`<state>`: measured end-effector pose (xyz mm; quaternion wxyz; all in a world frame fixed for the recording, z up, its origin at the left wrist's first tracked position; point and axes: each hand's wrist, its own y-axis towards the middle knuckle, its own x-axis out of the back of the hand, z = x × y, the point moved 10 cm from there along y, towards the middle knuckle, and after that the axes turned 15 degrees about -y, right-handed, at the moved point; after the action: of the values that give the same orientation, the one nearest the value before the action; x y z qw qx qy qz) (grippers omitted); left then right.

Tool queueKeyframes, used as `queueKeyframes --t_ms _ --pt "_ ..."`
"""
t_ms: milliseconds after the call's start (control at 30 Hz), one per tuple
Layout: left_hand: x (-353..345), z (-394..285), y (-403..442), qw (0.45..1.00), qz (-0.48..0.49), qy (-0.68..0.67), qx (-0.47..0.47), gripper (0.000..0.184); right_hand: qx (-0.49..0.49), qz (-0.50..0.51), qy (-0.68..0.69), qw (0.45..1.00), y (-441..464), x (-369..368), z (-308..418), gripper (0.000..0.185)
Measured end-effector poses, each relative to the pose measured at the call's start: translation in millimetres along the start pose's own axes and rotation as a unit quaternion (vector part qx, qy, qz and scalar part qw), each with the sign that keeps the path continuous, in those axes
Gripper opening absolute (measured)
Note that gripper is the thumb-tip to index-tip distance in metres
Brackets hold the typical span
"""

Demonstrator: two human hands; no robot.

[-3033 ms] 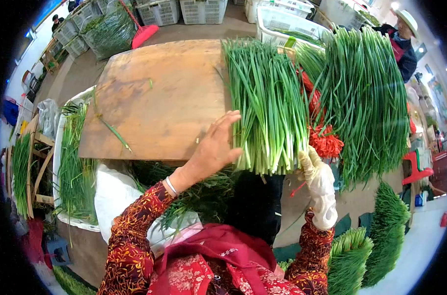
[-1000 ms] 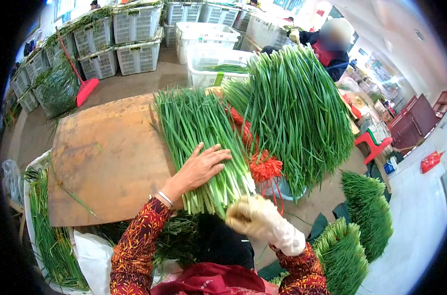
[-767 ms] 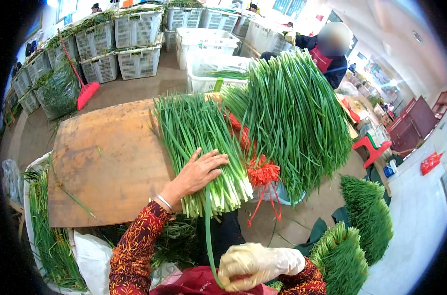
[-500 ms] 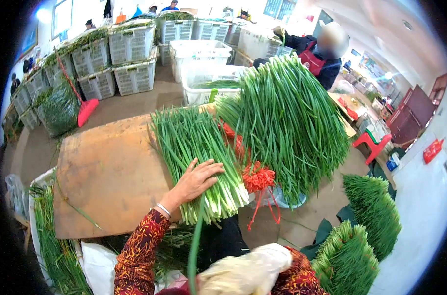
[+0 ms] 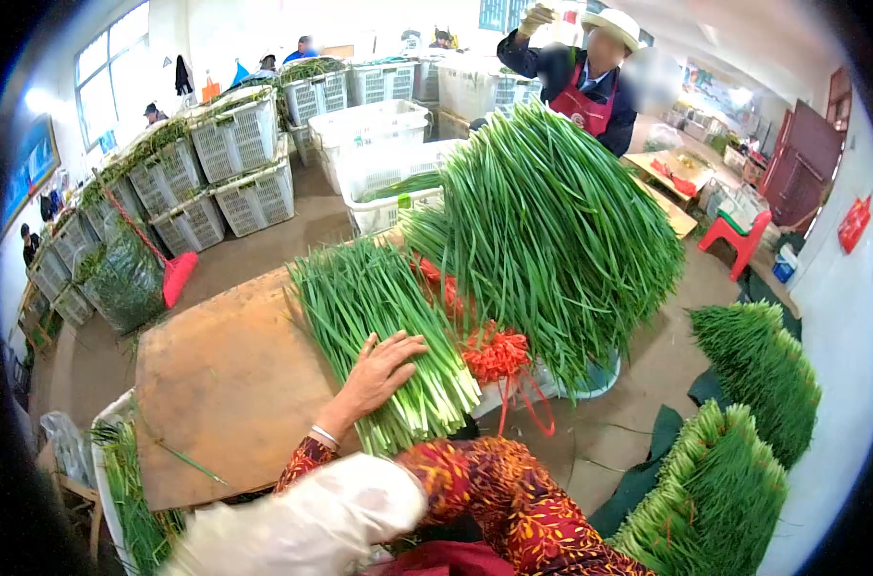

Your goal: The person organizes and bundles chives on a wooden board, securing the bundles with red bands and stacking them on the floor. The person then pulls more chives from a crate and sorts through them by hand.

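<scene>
A flat pile of Chinese chives point(image 5: 379, 317) lies on the brown wooden board point(image 5: 225, 365), with the pale cut ends towards me. My left hand point(image 5: 374, 376), bare and with a bracelet at the wrist, rests on the pile near those ends, fingers stretched out. My right hand point(image 5: 312, 518) wears a cream glove and reaches across my body to the lower left. It is smeared by motion and its fingers are out of sight. Right of the pile stands a tall heap of chives point(image 5: 561, 240), and a bunch of red ties point(image 5: 496, 353) hangs between the two.
Tied chive bundles point(image 5: 715, 490) stand on the floor at the right. White crates point(image 5: 249, 134) are stacked behind, left of a person point(image 5: 590, 86) in a hat and red apron. A red stool point(image 5: 736, 240) stands at the right, a pink broom point(image 5: 179, 278) at the left.
My gloved right hand has swung left across my body; the green strand seen near it before no longer shows. My left hand stays on the pile. The person behind has raised a gloved hand.
</scene>
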<state>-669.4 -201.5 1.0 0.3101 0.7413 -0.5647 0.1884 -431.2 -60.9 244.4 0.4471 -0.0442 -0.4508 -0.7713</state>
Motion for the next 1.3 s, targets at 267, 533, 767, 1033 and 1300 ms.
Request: queueKeyframes --t_ms 267,533,767,1033,1300 --pt "2 -6 -3 1.000 -0.004 0.016 -0.003 0.035 -0.224 0.091 0.131 0.961 -65 -39 -82 0.021" --pt "3 -12 -2 0.999 0.002 0.037 0.000 0.034 -0.610 0.275 -0.207 0.714 -306 -95 -110 0.026" --pt "3 -13 -2 0.999 0.009 0.035 0.010 0.033 -0.444 -0.344 -0.544 0.624 -302 216 84 0.027" --pt "2 -10 -4 0.998 0.009 0.055 0.003 0.035 -0.538 -0.339 -0.763 0.116 -479 445 179 0.079" --pt "5 -14 -3 0.998 0.024 0.033 0.038 0.037 -0.706 -0.308 -0.626 0.118 -514 477 145 0.099"
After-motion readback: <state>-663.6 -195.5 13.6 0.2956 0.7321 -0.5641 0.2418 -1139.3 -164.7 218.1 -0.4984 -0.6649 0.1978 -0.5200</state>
